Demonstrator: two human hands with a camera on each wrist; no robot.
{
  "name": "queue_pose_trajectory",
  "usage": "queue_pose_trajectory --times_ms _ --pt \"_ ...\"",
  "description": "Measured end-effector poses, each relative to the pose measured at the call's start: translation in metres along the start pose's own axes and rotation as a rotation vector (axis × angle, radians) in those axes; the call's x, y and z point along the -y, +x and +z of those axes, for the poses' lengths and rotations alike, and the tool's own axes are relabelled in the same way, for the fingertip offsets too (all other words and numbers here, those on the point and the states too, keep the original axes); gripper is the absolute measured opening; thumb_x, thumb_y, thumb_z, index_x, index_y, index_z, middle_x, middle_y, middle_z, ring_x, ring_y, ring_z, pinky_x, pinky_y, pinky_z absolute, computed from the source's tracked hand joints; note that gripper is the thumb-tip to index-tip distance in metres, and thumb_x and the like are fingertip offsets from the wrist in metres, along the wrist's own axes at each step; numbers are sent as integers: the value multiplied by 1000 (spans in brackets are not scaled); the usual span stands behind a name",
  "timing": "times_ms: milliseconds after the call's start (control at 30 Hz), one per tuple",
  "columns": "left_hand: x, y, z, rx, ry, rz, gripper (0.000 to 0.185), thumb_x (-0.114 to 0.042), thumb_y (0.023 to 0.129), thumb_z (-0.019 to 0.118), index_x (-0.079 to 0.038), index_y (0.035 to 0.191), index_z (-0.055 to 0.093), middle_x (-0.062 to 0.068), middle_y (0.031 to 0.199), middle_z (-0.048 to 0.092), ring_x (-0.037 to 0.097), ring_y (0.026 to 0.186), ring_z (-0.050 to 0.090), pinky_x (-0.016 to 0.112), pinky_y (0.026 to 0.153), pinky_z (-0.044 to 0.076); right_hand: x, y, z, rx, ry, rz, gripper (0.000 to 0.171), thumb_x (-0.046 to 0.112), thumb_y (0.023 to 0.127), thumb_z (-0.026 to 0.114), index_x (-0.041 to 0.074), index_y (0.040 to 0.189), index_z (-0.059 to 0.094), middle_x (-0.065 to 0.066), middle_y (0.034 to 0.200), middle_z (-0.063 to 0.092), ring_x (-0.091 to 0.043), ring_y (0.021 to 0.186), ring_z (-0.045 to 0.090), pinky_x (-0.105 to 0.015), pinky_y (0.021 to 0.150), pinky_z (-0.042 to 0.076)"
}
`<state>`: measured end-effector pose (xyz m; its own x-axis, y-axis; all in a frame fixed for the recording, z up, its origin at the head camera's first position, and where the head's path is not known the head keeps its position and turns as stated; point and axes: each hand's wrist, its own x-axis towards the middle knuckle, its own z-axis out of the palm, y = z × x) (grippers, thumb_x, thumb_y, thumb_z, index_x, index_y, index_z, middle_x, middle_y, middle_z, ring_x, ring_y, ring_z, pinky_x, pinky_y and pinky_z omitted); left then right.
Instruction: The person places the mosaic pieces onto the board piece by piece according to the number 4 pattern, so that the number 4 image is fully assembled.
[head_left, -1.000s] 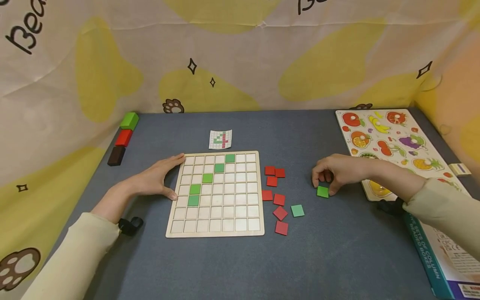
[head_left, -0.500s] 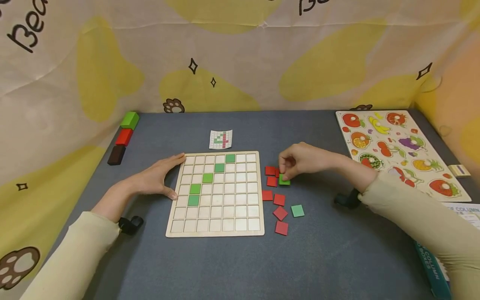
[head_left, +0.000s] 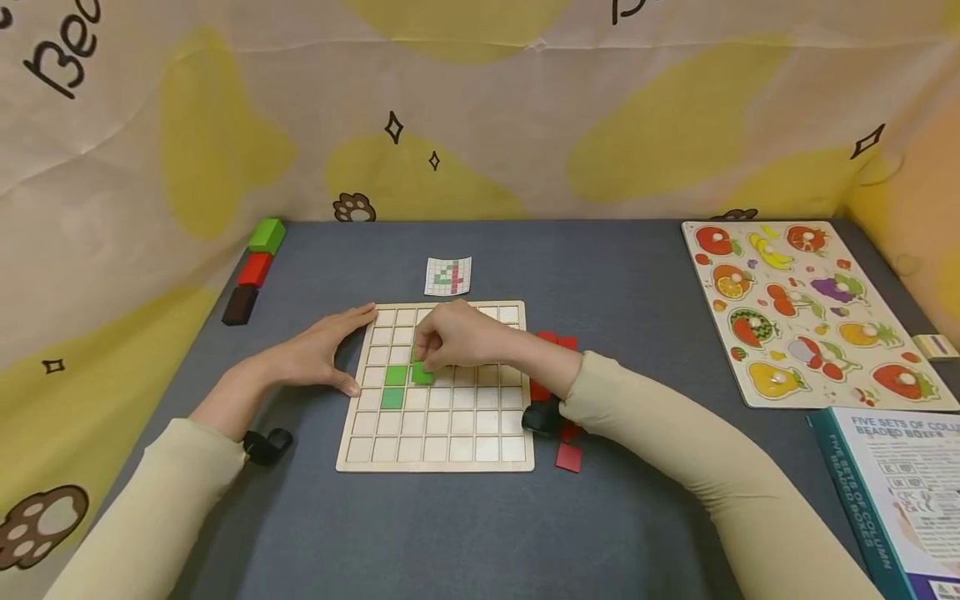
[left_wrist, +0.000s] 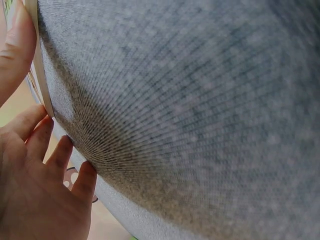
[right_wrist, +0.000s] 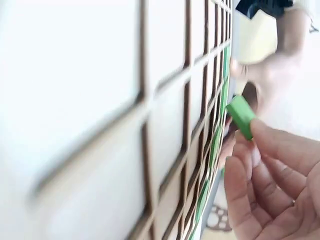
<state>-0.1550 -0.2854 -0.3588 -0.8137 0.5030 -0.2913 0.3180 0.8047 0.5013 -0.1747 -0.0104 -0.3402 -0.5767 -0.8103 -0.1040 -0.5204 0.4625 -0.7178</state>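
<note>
A wooden grid board (head_left: 435, 451) lies on the dark table, with green tiles (head_left: 392, 398) set in some of its squares. My left hand (head_left: 311, 354) rests against the board's left edge, thumb and fingers spread apart. In the left wrist view, the left fingertips (left_wrist: 37, 117) touch the rim and the table. Over the board's upper middle, my right hand (head_left: 467, 335) pinches a green tile (right_wrist: 241, 116) between thumb and fingers. The right wrist view has that tile tilted and apart from the grid. This hand covers some squares and tiles behind it.
Red tiles (head_left: 568, 457) lie right of the board, partly under the right forearm. A small pattern card (head_left: 447, 277) lies behind the board. Coloured blocks (head_left: 255, 270) line the left edge. A fruit puzzle (head_left: 817, 317) and a boxed set (head_left: 892, 500) occupy the right side.
My right hand has moved left with the green tile, from near the fruit puzzle, past the red tiles, to over the board. My left hand has stayed at the board's edge.
</note>
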Motion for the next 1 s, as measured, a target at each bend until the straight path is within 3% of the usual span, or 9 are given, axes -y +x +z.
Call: queue_pose_trajectory --times_ms 167,333,633,867,1000 --pt "-1 -1 -2 -2 -8 4 119 -36 65 90 -1 157 22 21 166 13 48 151 11 68 118 13 11 7 13 33 -43 25 6 7 82 75 13 85 76 0 79 75 -5 70 61 -16 65 47" --pt "0 -2 -3 -3 -11 13 119 -37 65 90 -1 156 22 21 166 13 49 151 12 68 117 13 18 7 20 49 -132 -14 8 8 81 76 16 78 76 5 77 74 -5 74 62 -17 68 47" --pt "0 -5 -1 -14 -12 17 119 -35 64 90 1 155 23 23 166 14 49 151 13 68 117 14 15 1 18 26 -230 -48 16 2 79 71 15 69 71 9 67 61 -5 67 53 -17 65 43" --pt "-1 -2 1 -8 -10 10 119 -33 65 91 1 156 22 22 166 13 49 151 12 68 117 15 -19 -43 -20 11 -174 -60 10 4 82 72 14 82 74 6 76 68 -3 68 53 -17 67 44" --pt "-2 -1 0 -6 -14 8 119 -33 65 90 0 156 22 22 166 13 49 151 12 68 117 14 -41 -86 -38 86 -74 -40 11 6 81 77 15 86 74 5 78 69 -4 70 59 -19 67 50"
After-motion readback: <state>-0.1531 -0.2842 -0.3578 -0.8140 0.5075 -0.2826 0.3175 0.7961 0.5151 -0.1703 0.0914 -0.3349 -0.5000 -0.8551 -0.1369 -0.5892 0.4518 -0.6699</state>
